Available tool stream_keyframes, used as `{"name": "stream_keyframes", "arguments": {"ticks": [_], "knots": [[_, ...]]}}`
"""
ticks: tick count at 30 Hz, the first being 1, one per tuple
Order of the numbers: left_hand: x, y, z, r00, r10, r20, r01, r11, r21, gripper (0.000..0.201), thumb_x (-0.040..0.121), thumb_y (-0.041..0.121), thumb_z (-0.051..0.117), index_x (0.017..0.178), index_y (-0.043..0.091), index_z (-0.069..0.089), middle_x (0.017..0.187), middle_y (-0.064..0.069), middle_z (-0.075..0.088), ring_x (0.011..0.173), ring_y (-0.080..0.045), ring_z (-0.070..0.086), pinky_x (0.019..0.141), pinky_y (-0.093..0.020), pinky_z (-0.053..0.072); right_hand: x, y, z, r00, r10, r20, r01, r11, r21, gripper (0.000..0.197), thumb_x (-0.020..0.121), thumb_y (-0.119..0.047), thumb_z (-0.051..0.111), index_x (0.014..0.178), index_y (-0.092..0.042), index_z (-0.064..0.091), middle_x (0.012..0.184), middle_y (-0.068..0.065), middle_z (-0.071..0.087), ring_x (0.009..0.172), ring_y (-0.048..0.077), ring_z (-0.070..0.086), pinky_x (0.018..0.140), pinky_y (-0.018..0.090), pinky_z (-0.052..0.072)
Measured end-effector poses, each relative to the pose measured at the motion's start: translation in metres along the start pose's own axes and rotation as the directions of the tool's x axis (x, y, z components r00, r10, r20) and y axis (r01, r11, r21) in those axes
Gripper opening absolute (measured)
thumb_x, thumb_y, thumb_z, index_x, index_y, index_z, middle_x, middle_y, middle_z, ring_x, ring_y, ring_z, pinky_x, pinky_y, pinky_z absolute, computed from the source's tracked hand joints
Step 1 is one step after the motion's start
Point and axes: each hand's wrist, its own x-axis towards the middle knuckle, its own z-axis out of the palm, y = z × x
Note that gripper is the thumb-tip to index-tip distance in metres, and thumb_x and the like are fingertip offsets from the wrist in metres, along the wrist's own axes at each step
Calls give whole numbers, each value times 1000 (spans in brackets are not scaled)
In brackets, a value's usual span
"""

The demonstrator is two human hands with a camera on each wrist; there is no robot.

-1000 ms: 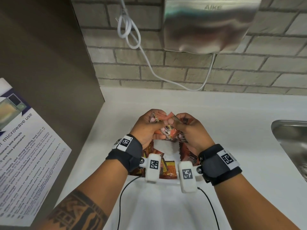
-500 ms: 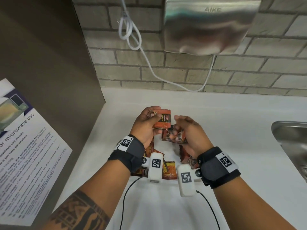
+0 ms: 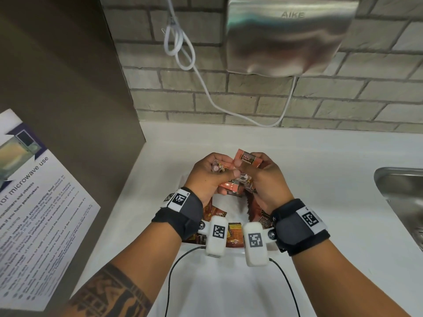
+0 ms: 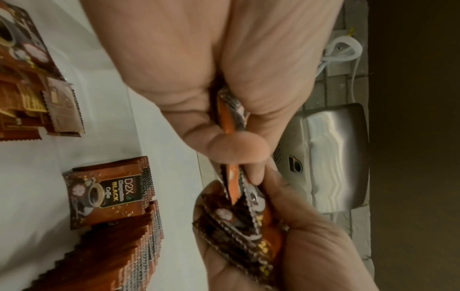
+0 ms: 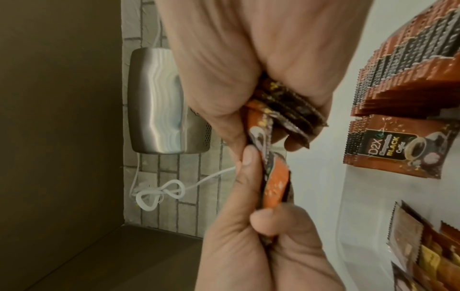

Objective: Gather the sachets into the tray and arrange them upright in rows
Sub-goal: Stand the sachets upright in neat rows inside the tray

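Single sachet [image 3: 248,159] that the left hand [image 3: 209,177] held up half a second ago now sits in the right hand's [image 3: 266,179] pinch; both hands grip sachet bundles above the tray [image 3: 180,181]. Judgement: squaring a stack before slotting it into the rows [image 4: 119,232].

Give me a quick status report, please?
Left hand and right hand both grip orange foil coffee sachets. More sachets stand in the white tray below. Nothing obstructing.

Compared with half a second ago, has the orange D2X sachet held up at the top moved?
Yes. The orange D2X sachet has shifted to the right against the hand dryer on the wall: it was in the left hand, and now the right hand pinches it.
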Motion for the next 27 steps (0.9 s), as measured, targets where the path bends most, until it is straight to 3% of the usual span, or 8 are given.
{"name": "stream_keyframes", "arguments": {"ticks": [2, 5, 8, 12, 16, 19, 24, 27], "knots": [[0, 0, 2, 1000, 8, 8, -8, 1000, 6, 26, 83, 1, 79, 98, 17, 66, 102, -12, 73, 66, -17, 67, 42, -21, 45, -1, 1, 1, 1000, -10, 6, 10, 1000, -19, 35, 75, 11, 70, 107, 3, 60, 97, 22, 71, 90, 38, 69, 90, 62, 54], [2, 5, -3, 999, -34, 17, 36, 996, -78, 21, 94, -3, 61, 104, 15, 65, 104, -15, 70, 71, -25, 68, 47, -25, 54, 0, 0, -2, 998, -1, -65, 3, 999, 37, 32, 85, 11, 62, 115, 1, 56, 108, 25, 71, 100, 40, 70, 92, 58, 56], [5, 7, -10, 998, -67, 7, 67, 983, -171, 30, 96, -9, 47, 108, 13, 65, 102, -12, 69, 72, -27, 70, 52, -28, 57, 2, -1, -11, 999, -6, -35, 7, 999, 45, 33, 93, 10, 57, 121, -8, 54, 102, 22, 69, 86, 34, 71, 83, 50, 54], [8, 5, -9, 1000, -19, 1, 19, 989, -148, 30, 98, -8, 50, 110, 17, 63, 106, -12, 70, 72, -20, 69, 50, -23, 55, -6, 6, -7, 996, 34, 87, -17, 982, -187, 28, 86, -12, 78, 110, -8, 65, 74, 2, 71, 71, 27, 68, 72, 42, 55], [8, 2, -10, 999, 16, -38, -18, 999, -50, 20, 99, 6, 58, 104, 23, 67, 99, -5, 71, 74, -19, 65, 44, -23, 46, -6, 8, -3, 995, 66, 71, -52, 982, -183, 21, 87, -6, 74, 107, -3, 66, 81, 14, 72, 69, 25, 66, 72, 42, 58], [8, 1, -15, 997, 30, -77, -29, 999, 22, 15, 97, 7, 62, 105, 20, 66, 85, 3, 72, 71, -14, 62, 43, -22, 42, -1, 2, -7, 999, 49, 22, -46, 991, -125, 21, 88, 0, 71, 108, -1, 64, 74, 8, 70, 65, 25, 64, 61, 36, 56], [5, 2, -10, 999, 25, -21, -24, 999, 38, 35, 82, -3, 77, 106, 19, 62, 96, -8, 76, 73, -18, 67, 43, -22, 43, 4, -2, -5, 997, -49, -63, 46, 998, -46, 19, 90, -1, 70, 106, -9, 64, 78, 8, 70, 72, 25, 70, 78, 46, 56], [4, 4, -5, 999, 39, -5, -39, 999, -3, 39, 80, -5, 78, 107, 17, 61, 101, -10, 75, 73, -18, 68, 46, -22, 47, 0, 3, 2, 1000, -16, 1, 16, 1000, -20, 39, 80, -3, 81, 114, -8, 62, 98, 10, 74, 96, 35, 72, 92, 55, 56]]}}
